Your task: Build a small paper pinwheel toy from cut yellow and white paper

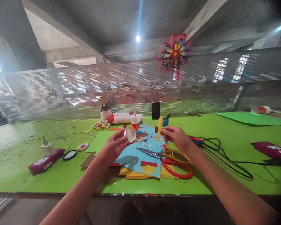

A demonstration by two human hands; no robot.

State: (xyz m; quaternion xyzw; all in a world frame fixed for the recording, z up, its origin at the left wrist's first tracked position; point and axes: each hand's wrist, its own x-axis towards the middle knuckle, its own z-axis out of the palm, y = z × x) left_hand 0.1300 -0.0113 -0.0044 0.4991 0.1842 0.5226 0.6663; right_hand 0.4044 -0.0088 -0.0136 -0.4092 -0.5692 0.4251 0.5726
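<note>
The left hand (117,142) is half curled, its thumb and fingers around a white cup (130,135) at its two o'clock, one round end facing the viewer. The right hand (176,135) is nearly closed, thumb and fingers pinching a yellow strip (159,129) at its ten o'clock. Scissors (159,155) lie on paper toward its seven o'clock. Purple boxes, one near the left hand's nine o'clock (46,163), one near the right hand's three o'clock (270,150), bear white labels too small to read.
</note>
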